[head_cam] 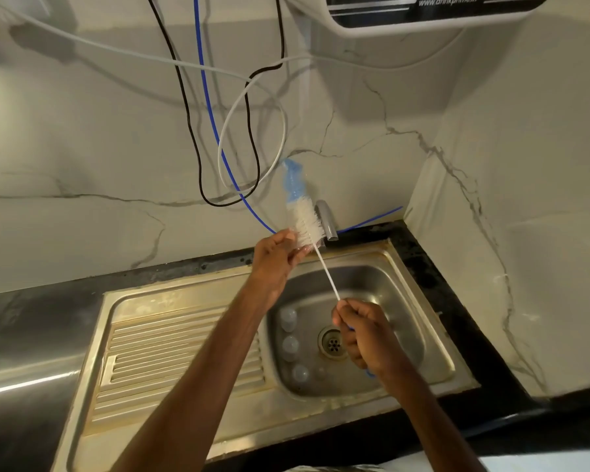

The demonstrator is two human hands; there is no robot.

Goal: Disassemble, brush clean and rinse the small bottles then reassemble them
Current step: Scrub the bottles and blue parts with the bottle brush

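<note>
The steel sink [171, 301] fills the middle of the view, set into a dark counter [433, 277], with its ribbed drainboard [184, 345] on the left and its basin [389, 301] on the right. In the basin three small clear bottles [290, 347] stand or lie in a row along the left wall, near each other, left of the drain [331, 342]. A smaller clear piece [320, 373] sits just beside the nearest bottle; what it is cannot be told.

Both hands are raised over the basin with the brush [307, 223] between them. It tilts up toward the wall, blue tip highest and white bristles below. The left hand [276, 260] has its fingers curled round the lower end of the bristles. A faint clear shape shows at the fingertips, but whether a bottle sits over the bristles there cannot be told. The right hand [361, 335] is closed tight on the lower end of the thin white stem, and a bit of blue handle shows under the fist.

The tap [327, 221] stands at the back rim, just right of the bristles. Behind the brush tip, a blue hose [206, 97], a black cable [184, 97] and a white hose [252, 114] hang in loops against the marble wall [116, 148]. The wall turns a corner close to the sink's right side; the drainboard side lies open.
</note>
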